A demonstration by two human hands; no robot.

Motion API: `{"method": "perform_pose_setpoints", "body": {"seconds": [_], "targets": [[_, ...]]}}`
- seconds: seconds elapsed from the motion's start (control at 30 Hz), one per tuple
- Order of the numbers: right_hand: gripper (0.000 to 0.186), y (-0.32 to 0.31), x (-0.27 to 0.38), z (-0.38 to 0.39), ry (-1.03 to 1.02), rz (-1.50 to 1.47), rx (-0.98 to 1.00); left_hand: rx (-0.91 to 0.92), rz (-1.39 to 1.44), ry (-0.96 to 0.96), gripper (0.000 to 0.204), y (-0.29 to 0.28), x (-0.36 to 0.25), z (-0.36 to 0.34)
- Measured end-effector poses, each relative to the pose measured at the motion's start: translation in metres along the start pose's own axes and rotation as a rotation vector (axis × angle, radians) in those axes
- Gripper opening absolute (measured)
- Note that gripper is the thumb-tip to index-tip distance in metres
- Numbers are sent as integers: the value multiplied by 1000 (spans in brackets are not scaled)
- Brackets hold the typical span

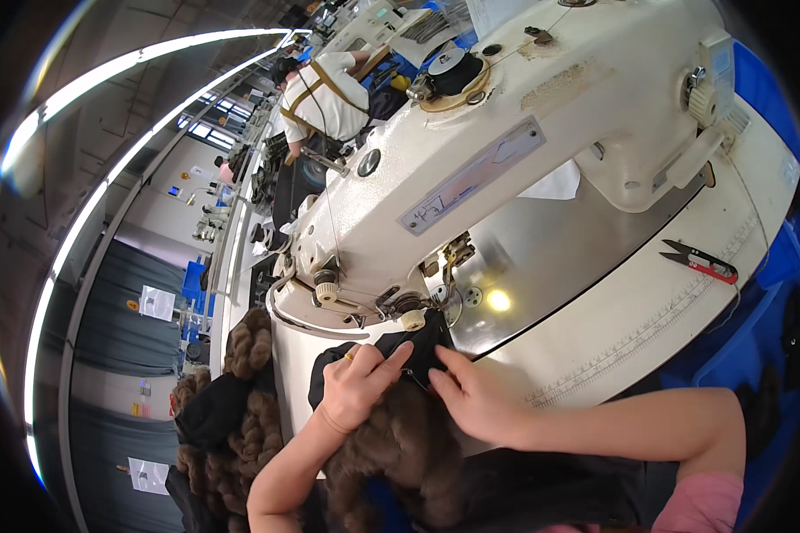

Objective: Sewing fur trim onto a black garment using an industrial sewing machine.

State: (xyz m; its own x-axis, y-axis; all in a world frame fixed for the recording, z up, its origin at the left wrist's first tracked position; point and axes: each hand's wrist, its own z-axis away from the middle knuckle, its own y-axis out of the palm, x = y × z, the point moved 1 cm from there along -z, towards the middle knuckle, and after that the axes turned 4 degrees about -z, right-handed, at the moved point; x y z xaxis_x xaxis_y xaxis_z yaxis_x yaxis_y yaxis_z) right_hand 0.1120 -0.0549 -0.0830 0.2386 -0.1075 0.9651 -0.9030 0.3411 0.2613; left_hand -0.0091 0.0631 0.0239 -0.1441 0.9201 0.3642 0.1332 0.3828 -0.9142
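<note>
A black garment piece with brown fur trim (396,440) hangs over the near edge of the sewing table, its black cloth reaching up to the needle area of a white industrial sewing machine (498,178). My left hand (354,389) is closed on the black cloth, thumb and forefinger pressed together. Just to its right, my right hand (480,401) pinches the cloth's right edge between thumb and fingers. A small metallic glint shows on the cloth between both hands. The needle and presser foot are partly hidden by the machine head.
Red-and-black thread snips (704,263) lie on the white tabletop (587,346), by a printed ruler scale. Brown fur and black pieces (231,417) are piled at left. Blue bins (738,346) stand at right. A person in a white shirt (329,98) sits working farther off.
</note>
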Motion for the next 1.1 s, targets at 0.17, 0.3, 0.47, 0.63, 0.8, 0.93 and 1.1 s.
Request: {"method": "perform_pose_setpoints", "body": {"seconds": [0.17, 0.3, 0.47, 0.63, 0.8, 0.93, 1.1], "targets": [[28, -16, 15, -32, 464, -293, 249, -3, 16, 39, 52, 4, -2, -7], [28, -18, 27, -38, 558, -78, 331, 62, 209, -52, 50, 3, -4, -11], [31, -38, 45, -34, 660, -36, 329, 137, 355, -88, 43, 6, -7, -21], [31, -39, 48, -32, 636, -56, 338, 77, 533, -239, 49, 16, -7, -9], [29, -30, 34, -36, 613, -140, 356, 302, 662, -179, 56, 7, 1, -18], [29, -33, 30, -32, 619, -206, 386, 531, 607, -265, 57, 6, 4, -14], [28, -41, 42, -31, 654, -180, 358, 377, 400, -105, 49, -1, 1, -6]]}}
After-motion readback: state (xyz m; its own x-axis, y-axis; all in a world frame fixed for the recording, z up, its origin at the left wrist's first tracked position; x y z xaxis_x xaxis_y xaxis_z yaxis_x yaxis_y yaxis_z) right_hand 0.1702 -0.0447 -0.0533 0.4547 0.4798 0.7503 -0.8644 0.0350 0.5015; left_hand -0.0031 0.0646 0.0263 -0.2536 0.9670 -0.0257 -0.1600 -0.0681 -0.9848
